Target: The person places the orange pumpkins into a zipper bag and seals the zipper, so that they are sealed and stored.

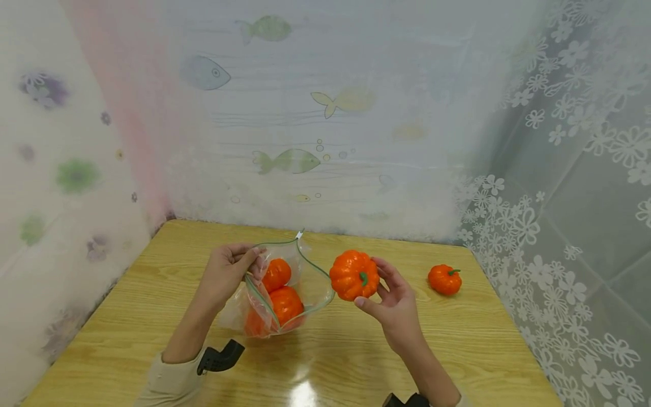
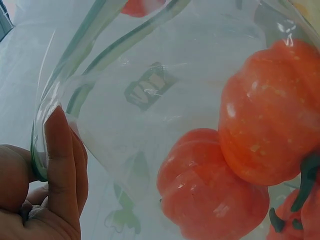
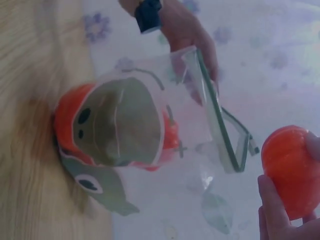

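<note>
My left hand (image 1: 227,275) pinches the rim of a clear zip bag (image 1: 316,282) with a green seal, seen close up in the left wrist view. The bag's mouth stands open, and several orange toy pumpkins (image 2: 215,185) lie inside. Just right of that mouth, my right hand (image 1: 399,308) holds another orange toy pumpkin (image 1: 351,275) with a green stem, gripped between thumb and fingers. In the right wrist view, this pumpkin (image 3: 290,170) is apart from the bag, which has a printed grey-green cartoon figure on its side.
One more small orange pumpkin (image 1: 445,280) rests on the wooden table (image 1: 381,362) at the right. Behind the table hangs a curtain (image 1: 325,186) printed with fish. A white zip slider (image 1: 299,234) sits at the far corner of the bag's seal.
</note>
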Tool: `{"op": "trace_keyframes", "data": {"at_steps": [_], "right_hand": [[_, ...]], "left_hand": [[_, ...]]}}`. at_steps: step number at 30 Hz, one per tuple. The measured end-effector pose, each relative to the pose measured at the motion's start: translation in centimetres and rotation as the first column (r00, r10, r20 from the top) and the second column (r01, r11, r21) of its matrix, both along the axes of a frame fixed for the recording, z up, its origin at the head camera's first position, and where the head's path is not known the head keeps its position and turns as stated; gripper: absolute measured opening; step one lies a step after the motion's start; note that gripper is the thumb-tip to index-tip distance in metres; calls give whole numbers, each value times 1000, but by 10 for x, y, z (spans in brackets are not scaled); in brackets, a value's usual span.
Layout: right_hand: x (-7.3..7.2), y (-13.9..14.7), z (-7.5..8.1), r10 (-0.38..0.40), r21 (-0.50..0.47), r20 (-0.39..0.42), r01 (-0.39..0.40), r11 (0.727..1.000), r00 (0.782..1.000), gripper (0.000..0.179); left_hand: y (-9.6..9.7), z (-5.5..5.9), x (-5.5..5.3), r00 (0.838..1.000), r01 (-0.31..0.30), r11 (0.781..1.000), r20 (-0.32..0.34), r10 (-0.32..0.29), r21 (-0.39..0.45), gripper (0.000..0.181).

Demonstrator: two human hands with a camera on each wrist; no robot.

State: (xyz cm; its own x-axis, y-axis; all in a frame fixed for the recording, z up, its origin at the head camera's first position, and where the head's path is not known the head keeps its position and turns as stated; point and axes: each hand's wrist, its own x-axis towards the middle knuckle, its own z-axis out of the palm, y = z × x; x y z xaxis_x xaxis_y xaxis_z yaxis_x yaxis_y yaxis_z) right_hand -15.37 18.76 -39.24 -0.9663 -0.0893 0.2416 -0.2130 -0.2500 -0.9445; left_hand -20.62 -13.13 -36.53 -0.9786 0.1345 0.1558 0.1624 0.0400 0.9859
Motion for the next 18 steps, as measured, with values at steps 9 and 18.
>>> {"op": "trace_keyframes", "data": {"at_steps": [9,18], "right_hand": [[11,-22,8,195,-67,-62,-199,978,979,73],[15,-44,13,293,-35,-29,-294,955,956,78]], "left_hand": [[6,4,2,1000,-16,1000,4,16,24,31],[14,4,0,1000,-19,998,-15,20,59,30]]}}
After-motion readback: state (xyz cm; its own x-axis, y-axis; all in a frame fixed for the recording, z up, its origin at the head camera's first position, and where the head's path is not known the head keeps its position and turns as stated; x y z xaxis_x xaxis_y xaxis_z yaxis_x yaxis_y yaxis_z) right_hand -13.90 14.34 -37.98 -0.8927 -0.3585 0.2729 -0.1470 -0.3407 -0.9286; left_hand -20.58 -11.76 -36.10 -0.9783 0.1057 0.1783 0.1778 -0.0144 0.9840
